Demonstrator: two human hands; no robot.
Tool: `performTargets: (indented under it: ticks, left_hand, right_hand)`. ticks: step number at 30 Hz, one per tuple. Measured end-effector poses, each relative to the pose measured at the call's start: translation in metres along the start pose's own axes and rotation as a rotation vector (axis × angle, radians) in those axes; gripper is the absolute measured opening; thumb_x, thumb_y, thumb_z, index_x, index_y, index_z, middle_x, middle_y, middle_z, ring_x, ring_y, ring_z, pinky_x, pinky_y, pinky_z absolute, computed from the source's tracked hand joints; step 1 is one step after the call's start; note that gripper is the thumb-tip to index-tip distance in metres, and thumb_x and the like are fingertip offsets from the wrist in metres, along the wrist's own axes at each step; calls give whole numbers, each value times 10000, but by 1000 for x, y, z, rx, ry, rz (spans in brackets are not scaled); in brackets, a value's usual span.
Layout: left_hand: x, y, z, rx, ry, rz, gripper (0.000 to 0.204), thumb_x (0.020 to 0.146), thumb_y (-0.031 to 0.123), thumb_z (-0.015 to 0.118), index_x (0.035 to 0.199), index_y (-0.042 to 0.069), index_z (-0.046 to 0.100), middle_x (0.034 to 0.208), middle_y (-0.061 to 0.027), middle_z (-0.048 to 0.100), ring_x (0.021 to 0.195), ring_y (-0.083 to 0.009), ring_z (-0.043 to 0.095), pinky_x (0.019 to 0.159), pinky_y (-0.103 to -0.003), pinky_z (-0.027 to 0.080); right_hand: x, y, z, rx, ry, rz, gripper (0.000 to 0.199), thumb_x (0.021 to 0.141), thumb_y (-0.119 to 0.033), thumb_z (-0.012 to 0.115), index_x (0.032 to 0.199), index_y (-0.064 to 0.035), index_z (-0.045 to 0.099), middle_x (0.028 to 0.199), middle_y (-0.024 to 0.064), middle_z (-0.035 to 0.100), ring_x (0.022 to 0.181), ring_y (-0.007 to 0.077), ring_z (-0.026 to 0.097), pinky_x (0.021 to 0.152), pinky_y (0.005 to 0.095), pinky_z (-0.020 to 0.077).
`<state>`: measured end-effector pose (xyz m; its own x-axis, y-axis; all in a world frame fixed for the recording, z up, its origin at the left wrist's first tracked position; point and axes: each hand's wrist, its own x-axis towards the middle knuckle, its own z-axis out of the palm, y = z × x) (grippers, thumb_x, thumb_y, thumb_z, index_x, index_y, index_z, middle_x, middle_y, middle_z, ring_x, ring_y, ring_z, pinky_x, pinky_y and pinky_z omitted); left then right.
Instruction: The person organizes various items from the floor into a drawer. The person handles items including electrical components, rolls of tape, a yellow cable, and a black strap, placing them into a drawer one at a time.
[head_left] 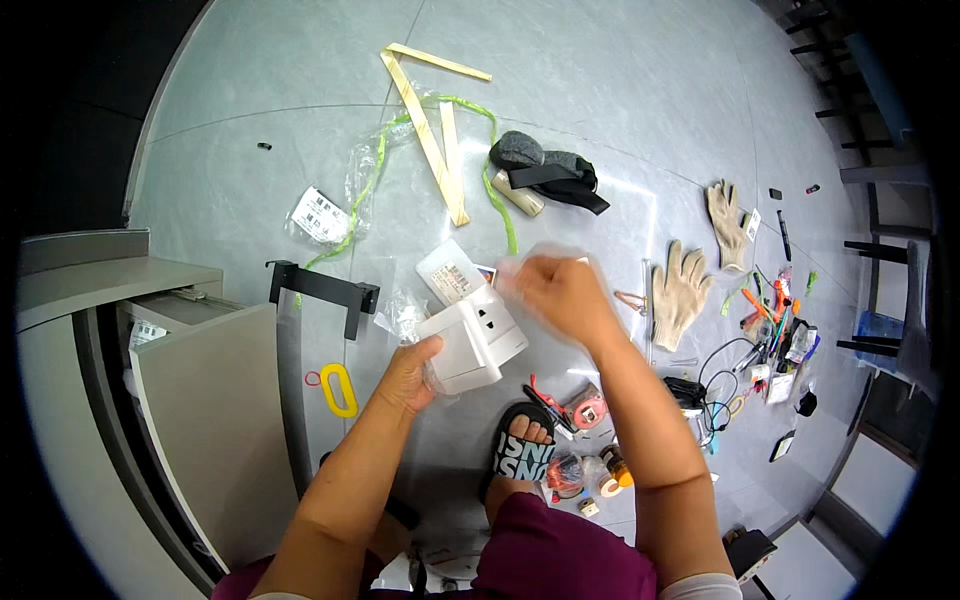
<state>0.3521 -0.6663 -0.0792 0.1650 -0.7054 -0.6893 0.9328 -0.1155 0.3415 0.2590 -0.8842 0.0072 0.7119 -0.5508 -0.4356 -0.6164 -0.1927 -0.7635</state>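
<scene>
My left hand [408,375] grips a pair of white wall plates at their lower left edge. One is a plain wall switch [458,350]; beside it is a wall socket [503,337] with dark holes. A white labelled packet [449,272] sticks out behind them, and crumpled clear plastic [404,312] lies against their left side. Just right of the socket hovers my right hand [562,300]. Its fingers look curled but are smeared by motion, so whether they hold anything is unclear.
An open drawer [205,365] and a black metal bracket [325,290] stand on the left. Ahead on the floor lie a folding ruler [425,125], a green strap [380,155] and grey fabric [548,165]. Work gloves [680,295] and scattered tools [775,320] lie right; a tape measure [586,408] is near my foot.
</scene>
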Motion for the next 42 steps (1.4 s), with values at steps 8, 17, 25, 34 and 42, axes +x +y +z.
performTargets:
  ticks: [8,17,25,34,42]
  left_hand:
    - [-5,-5,14,-15,43,-64,664,709,328,723,1255,47,470,1144,-109,579,1029,-263,578,880,-413,482]
    - [-3,-6,15,652,78,-169,612,687,136,776,1200,-8,476,1052,-118,607,956,-224,598,843,-350,470]
    - [-18,-11,27,1394,261,164,830,643,241,801,1308,-13,375,1263,-206,469,1177,-286,467,957,-366,400]
    - [-66,6,141,526,62,96,569,777,170,735,1242,-6,458,1056,-84,601,926,-140,585,740,-288,507]
    - [-70,-7,131,530,97,424,524,731,-11,726,1194,-34,483,1068,-97,598,937,-142,582,839,-257,473]
  right_hand:
    - [126,94,-15,-761,543,-45,594,680,-150,723,1229,-87,505,1023,124,587,970,335,522,835,434,435]
    - [-15,62,-18,-575,748,-553,538,559,16,633,1086,-81,579,982,100,551,915,310,502,843,423,382]
    - [-81,54,-10,-699,879,-783,365,681,-60,619,1033,-154,645,976,11,550,964,210,493,948,429,338]
    - [-114,62,-1,-679,876,-863,322,713,-123,618,1017,-228,640,1053,4,543,1041,216,468,987,440,310]
    - [-155,63,-1,179,710,-203,488,760,-85,660,1205,26,494,1121,201,561,1019,258,559,898,358,431]
